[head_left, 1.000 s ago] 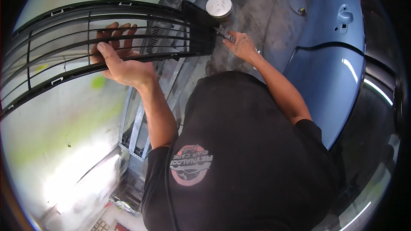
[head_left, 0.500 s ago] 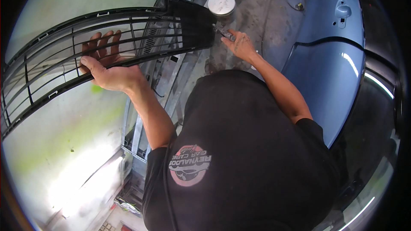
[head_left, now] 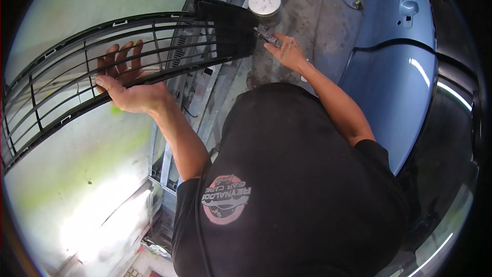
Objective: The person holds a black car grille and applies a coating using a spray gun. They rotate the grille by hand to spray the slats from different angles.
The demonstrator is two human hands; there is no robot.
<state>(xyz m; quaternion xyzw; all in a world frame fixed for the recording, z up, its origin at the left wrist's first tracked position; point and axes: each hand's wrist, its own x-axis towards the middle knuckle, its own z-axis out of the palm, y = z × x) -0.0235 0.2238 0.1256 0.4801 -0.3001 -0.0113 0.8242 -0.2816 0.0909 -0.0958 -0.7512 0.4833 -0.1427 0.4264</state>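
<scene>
A long black car grille point(head_left: 230, 36) with thin slats stretches from the left edge to the upper middle, its solid end toward the centre. My left hand point(head_left: 134, 95) supports it along the lower edge, the thumb on the near side and the fingers showing behind the slats. Close to the solid end, my right hand point(head_left: 292, 54) is closed around a small grey metallic hand tool point(head_left: 268, 37). The tool's tip points at the grille's end; whether the two touch, I cannot tell. Its exact kind is too small to make out.
Behind the grille's end stands a round can with a pale lid point(head_left: 265, 3). Metal rack rails point(head_left: 205, 97) run beneath the grille. Blue painted car panels point(head_left: 392, 82) rise on the right, and a paint-stained pale wall point(head_left: 56, 190) is on the left. A cable lies on the floor.
The grille has dipped slightly at its left end and shifted a little, with my left hand still holding it. My right hand and its tool stay nearly in place.
</scene>
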